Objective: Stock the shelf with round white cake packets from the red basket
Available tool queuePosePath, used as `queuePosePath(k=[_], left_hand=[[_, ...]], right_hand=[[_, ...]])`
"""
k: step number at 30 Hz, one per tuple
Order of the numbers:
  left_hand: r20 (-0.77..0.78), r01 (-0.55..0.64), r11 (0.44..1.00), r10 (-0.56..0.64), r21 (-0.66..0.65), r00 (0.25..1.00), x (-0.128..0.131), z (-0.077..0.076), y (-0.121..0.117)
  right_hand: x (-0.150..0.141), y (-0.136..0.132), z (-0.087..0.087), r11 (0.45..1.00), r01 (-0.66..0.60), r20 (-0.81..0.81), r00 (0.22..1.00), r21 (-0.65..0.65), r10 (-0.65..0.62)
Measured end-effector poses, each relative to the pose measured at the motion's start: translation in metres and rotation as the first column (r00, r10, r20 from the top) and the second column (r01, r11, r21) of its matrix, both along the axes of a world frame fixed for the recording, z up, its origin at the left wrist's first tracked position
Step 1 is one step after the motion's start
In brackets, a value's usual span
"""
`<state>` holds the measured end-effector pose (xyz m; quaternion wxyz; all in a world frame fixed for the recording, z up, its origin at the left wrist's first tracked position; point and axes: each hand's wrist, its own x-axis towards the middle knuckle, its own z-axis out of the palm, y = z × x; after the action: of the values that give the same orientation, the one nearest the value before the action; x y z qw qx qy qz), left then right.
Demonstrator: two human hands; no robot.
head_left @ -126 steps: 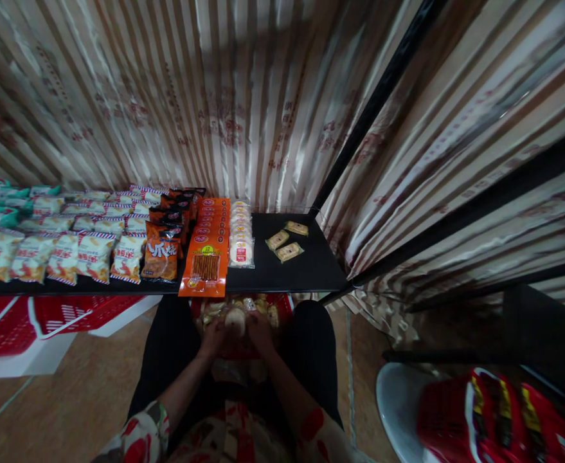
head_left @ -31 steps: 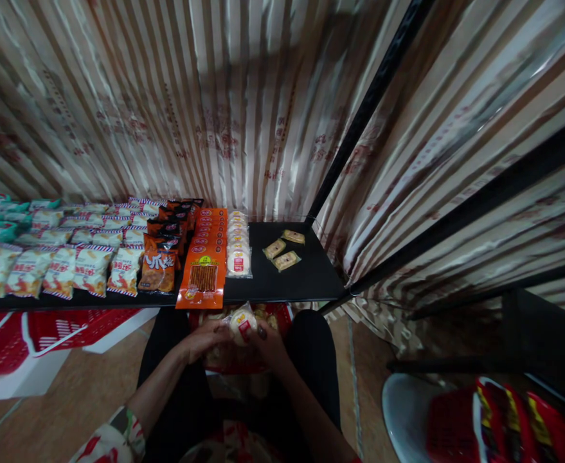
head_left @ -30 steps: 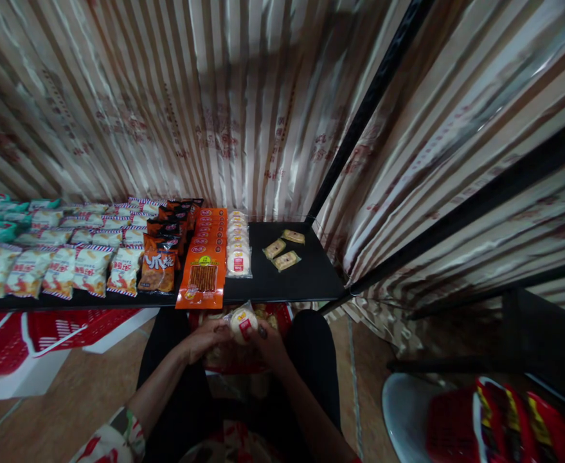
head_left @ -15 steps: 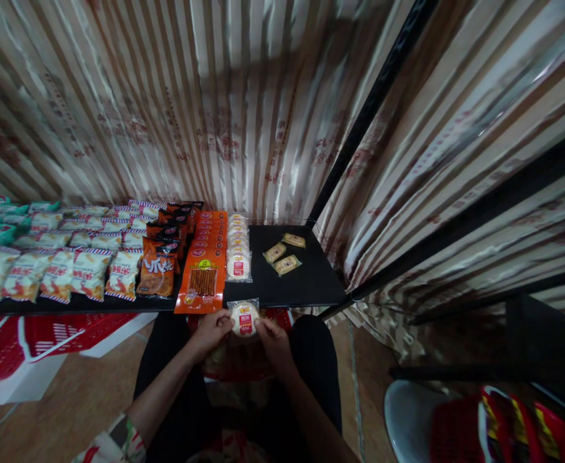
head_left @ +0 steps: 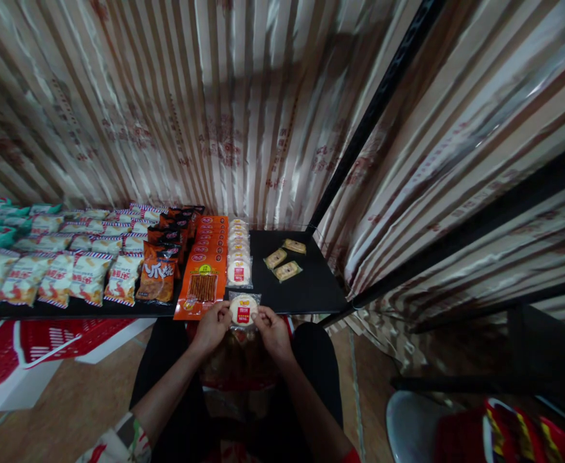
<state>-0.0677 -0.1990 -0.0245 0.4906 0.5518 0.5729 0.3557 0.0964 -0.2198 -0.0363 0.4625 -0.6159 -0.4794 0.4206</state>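
Between my two hands is a clear-wrapped round white rice cracker (head_left: 243,311) with a red label facing up. My left hand (head_left: 213,326) pinches its left edge, and my right hand (head_left: 273,331) pinches the right edge. It is held at the front edge of the black shelf (head_left: 306,297). Just beyond it runs a row of overlapping rice cracker packs (head_left: 239,271). To their left lie overlapping orange snack-stick packs (head_left: 202,287). Below my hands, a red basket (head_left: 238,379) sits between my knees, its contents dim.
Several small yellowish packets (head_left: 288,271) lie on the shelf's right part. Orange-black bags (head_left: 157,278) and white chip bags (head_left: 88,278) fill the left. A black post (head_left: 359,148) rises at the right corner. Red baskets (head_left: 51,339) stand under the shelf; a pale stool (head_left: 410,424) stands lower right.
Both hands have lifted the rice cracker from the basket between my knees up to the shelf's front edge. Its label has turned from tilted to straight.
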Motion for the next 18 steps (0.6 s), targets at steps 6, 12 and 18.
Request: queuePosePath(k=[6,12,18], left_hand=[[0.044,-0.055,0.996,0.052,0.073,0.998,0.003,0.000,0.008],[-0.012,-0.094,0.987,0.097,0.133,0.995,0.008,0.011,0.014],[-0.070,-0.092,0.989,0.100,0.116,0.992,0.010,0.015,0.023]], right_hand=[[-0.003,0.021,0.007,0.999,-0.011,0.001,1.000,0.035,0.011],[-0.005,0.039,0.010,0.999,-0.017,0.064,0.998,0.049,0.014],[-0.006,0.050,0.013,0.999,0.005,0.178,0.984,0.042,-0.012]])
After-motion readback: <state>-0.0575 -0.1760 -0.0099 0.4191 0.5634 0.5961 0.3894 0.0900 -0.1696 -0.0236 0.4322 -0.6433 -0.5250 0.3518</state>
